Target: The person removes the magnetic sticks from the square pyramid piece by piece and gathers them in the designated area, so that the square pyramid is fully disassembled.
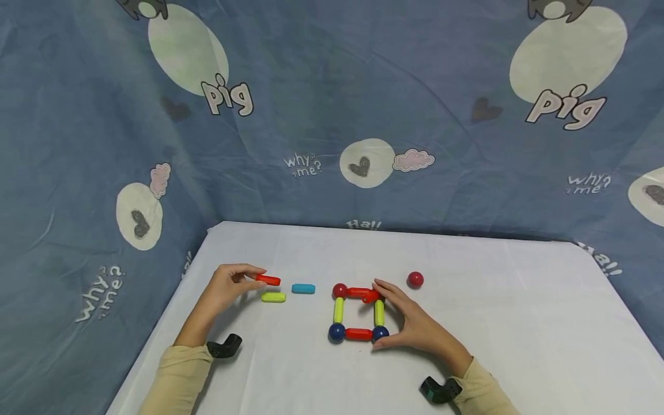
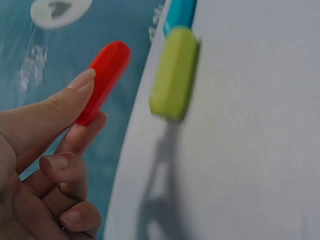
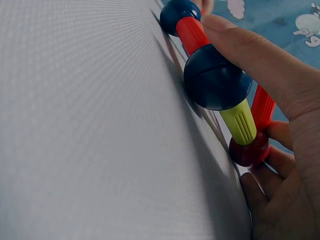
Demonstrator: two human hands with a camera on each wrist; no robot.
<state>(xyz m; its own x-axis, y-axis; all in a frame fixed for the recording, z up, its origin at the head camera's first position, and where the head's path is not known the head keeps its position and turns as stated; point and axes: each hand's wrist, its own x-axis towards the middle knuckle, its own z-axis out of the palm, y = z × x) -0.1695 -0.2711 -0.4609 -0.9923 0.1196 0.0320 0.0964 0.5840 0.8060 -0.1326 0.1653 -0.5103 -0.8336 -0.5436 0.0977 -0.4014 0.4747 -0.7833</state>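
One red rod (image 2: 106,82) is pinched between thumb and fingers of your left hand (image 1: 228,286), held above the counter (image 1: 290,369), near a loose yellow rod (image 1: 273,297) and a blue rod (image 1: 303,289). Expect it to be light, stiff and possibly slippery; hold one end and leave the other free. Your right hand (image 1: 411,324) grips the right side of the frame (image 1: 358,334) on the counter, thumb on a blue ball (image 3: 217,79). Treat the frame's joints as liable to part; take hold at its corners. No container is in view.
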